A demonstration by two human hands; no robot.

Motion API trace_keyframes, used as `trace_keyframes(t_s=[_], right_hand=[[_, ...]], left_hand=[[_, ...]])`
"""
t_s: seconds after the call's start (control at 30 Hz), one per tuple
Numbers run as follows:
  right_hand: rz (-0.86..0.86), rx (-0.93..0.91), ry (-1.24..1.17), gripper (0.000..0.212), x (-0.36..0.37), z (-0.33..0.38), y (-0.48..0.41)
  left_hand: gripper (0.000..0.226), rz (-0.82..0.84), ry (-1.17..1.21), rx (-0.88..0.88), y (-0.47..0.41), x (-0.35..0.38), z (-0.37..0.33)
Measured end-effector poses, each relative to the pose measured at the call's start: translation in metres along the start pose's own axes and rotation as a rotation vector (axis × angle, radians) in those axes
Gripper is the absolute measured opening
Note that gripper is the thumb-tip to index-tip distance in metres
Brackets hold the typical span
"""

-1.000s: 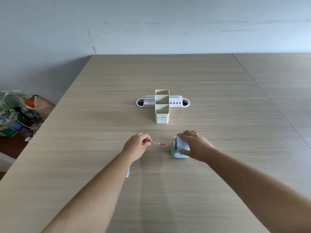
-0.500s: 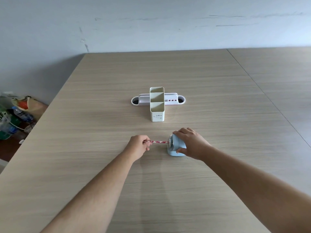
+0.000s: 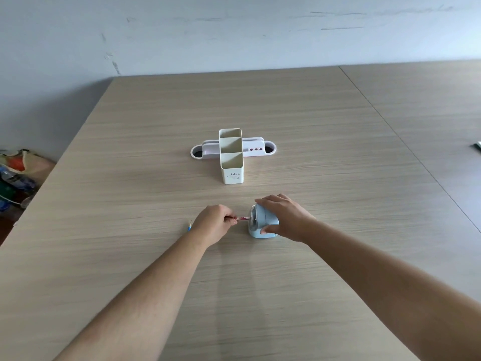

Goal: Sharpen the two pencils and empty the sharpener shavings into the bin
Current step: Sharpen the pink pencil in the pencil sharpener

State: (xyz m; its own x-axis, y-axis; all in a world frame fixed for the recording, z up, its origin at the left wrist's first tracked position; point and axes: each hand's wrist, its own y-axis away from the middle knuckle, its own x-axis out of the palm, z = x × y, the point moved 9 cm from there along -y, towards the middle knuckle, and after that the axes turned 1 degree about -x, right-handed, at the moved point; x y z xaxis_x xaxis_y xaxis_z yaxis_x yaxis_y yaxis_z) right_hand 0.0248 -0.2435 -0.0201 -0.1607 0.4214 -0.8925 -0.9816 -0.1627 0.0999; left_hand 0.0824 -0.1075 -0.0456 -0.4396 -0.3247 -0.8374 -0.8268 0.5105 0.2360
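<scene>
A light blue pencil sharpener (image 3: 263,220) stands on the wooden table (image 3: 130,178). My right hand (image 3: 286,217) grips it from above and behind. My left hand (image 3: 216,224) pinches a red-and-white patterned pencil (image 3: 243,218) whose tip is inside the sharpener's front hole. Only a short piece of that pencil shows between fingers and sharpener. A second pencil, blue, lies on the table; just its tip (image 3: 190,225) shows to the left of my left wrist, the rest hidden under my arm.
A cream three-compartment pen holder (image 3: 231,168) stands beyond the sharpener, in front of a white oblong desk organiser (image 3: 263,149). Bags with coloured items (image 3: 15,173) lie on the floor at the left. A dark object (image 3: 477,146) sits at the far right edge.
The pencil has gone deeper into the sharpener, so my left hand is closer to it. The view shifted, and the blue pencil's tip now shows left of my left wrist.
</scene>
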Motion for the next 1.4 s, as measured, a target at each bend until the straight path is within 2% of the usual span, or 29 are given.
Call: trace_keyframes(t_s=[0.03, 0.1, 0.13, 0.2, 0.3, 0.43, 0.57, 0.63, 0.73, 0.83, 0.93, 1.07, 1.13, 1.17, 1.3, 1.37, 1.4], right_hand=[[0.013, 0.025, -0.041, 0.074, -0.001, -0.003, 0.002], [-0.071, 0.130, -0.153, 0.061, -0.011, -0.023, 0.012], [-0.146, 0.196, -0.212, 0.051, -0.017, -0.037, 0.021], [-0.220, 0.325, -0.275, 0.034, -0.017, -0.062, 0.042], [-0.134, 0.379, -0.244, 0.026, 0.006, -0.072, 0.061], [-0.086, 0.326, -0.214, 0.017, 0.025, -0.059, 0.064], [-0.038, 0.251, -0.112, 0.021, 0.004, -0.043, 0.067], [-0.100, 0.210, -0.068, 0.021, -0.025, -0.043, 0.057], [-0.198, 0.272, -0.070, 0.020, -0.045, -0.066, 0.024], [-0.149, 0.345, 0.019, 0.021, -0.010, -0.085, 0.006], [-0.068, 0.303, 0.108, 0.021, 0.023, -0.076, 0.034], [-0.234, 0.107, 0.113, 0.014, -0.020, -0.039, 0.071], [-0.348, 0.143, 0.157, 0.014, -0.047, -0.047, 0.049], [-0.353, 0.206, 0.155, 0.016, -0.050, -0.058, 0.034], [-0.161, 0.326, 0.170, 0.021, 0.001, -0.082, 0.012], [-0.079, 0.251, 0.173, 0.022, 0.025, -0.072, 0.035], [-0.091, 0.180, 0.138, 0.021, 0.026, -0.061, 0.051]], left_hand=[[0.052, 0.051, -0.064, 0.024, 0.001, 0.002, -0.007], [0.111, 0.145, -0.189, 0.084, 0.002, 0.007, -0.025], [0.127, 0.152, -0.255, 0.120, 0.002, 0.007, -0.037], [0.136, 0.110, -0.369, 0.203, -0.002, 0.009, -0.064], [0.130, 0.091, -0.472, 0.231, -0.010, 0.028, -0.094], [0.091, 0.033, -0.515, 0.123, -0.019, 0.042, -0.101], [0.073, 0.009, -0.534, 0.112, -0.021, 0.046, -0.100], [0.072, -0.001, -0.520, 0.152, -0.021, 0.047, -0.102], [0.072, -0.011, -0.487, 0.150, -0.019, 0.048, -0.101], [0.073, -0.041, -0.461, 0.107, -0.019, 0.048, -0.098], [0.078, -0.068, -0.451, 0.087, -0.019, 0.048, -0.097], [0.073, -0.060, -0.437, 0.113, -0.017, 0.047, -0.099], [0.073, -0.060, -0.445, 0.134, -0.016, 0.045, -0.101], [0.073, -0.055, -0.443, 0.134, -0.015, 0.045, -0.101], [0.071, -0.064, -0.422, 0.101, -0.014, 0.045, -0.100], [0.066, -0.084, -0.430, 0.099, -0.015, 0.043, -0.100], [0.066, -0.084, -0.433, 0.099, -0.015, 0.043, -0.099]])
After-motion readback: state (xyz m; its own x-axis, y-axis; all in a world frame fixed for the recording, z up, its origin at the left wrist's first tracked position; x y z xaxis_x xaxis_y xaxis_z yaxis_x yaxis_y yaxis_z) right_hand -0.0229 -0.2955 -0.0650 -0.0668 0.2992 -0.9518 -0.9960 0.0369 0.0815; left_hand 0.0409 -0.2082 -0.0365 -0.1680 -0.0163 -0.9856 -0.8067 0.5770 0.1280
